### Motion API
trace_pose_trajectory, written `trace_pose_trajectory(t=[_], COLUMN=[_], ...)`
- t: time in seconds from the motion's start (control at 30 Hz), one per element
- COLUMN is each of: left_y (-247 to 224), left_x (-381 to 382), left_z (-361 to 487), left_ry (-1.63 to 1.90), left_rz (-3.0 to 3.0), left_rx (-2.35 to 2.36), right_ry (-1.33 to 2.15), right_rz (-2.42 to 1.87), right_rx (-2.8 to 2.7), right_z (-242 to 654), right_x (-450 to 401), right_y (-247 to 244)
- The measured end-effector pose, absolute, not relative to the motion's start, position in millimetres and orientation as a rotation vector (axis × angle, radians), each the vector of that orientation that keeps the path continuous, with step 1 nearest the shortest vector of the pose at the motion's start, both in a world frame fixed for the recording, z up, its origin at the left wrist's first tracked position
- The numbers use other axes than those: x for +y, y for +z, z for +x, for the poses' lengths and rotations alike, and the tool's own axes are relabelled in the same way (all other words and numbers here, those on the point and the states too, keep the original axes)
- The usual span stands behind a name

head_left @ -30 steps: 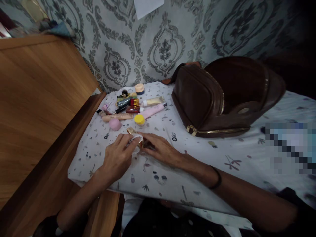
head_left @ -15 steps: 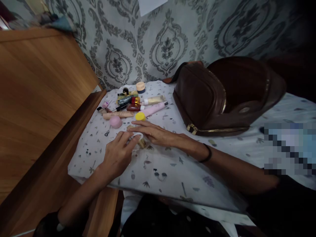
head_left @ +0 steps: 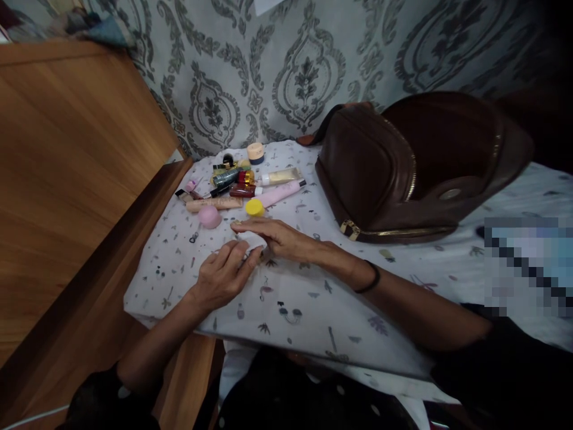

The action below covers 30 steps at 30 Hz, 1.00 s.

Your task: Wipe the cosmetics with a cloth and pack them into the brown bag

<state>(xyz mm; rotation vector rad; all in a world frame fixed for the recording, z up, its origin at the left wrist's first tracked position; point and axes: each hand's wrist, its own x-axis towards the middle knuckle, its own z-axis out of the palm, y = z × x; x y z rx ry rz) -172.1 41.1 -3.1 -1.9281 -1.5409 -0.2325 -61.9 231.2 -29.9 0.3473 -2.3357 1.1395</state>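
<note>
Both my hands meet over the cloth-covered surface (head_left: 304, 304), around a small white thing (head_left: 254, 240) whose kind is partly hidden. My left hand (head_left: 226, 272) has its fingers bent over its near left side, thumb pressed toward it. On the far side my right hand (head_left: 282, 237) lies with its fingers stretched out flat, close against the white thing; its thumb is hidden. Just beyond the fingertips are a pink egg-shaped item (head_left: 209, 217) and a yellow lid (head_left: 255, 207).
Behind the hands lies a cluster of cosmetics: a peach tube (head_left: 219, 205), a pink tube (head_left: 283, 193), a cream tube (head_left: 282, 175) and a small jar (head_left: 255, 153). A brown leather bag (head_left: 371, 173) stands open at right. A wooden panel (head_left: 80, 155) borders the left.
My hands have drawn closer around the white thing, and my left hand has shifted slightly right. The small gold-marked side seen between the hands before is now mostly covered.
</note>
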Motion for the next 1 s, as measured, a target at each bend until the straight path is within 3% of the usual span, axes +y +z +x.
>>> trace_pose_trajectory(t=[0.37, 0.77, 1.0], left_y=[-7, -10, -10], left_x=[45, 46, 47], left_z=[-172, -163, -167], left_ry=[-0.173, 0.171, 0.094], left_rz=[-1.999, -2.12, -2.142], left_rx=[-1.462, -1.429, -1.436], right_ry=[1.332, 1.581, 1.931], right_rz=[0.243, 0.031, -0.297], right_rx=[-2.261, -2.157, -1.893], right_z=[-59, -57, -58], right_x=[233, 238, 231], right_y=[-28, -28, -29])
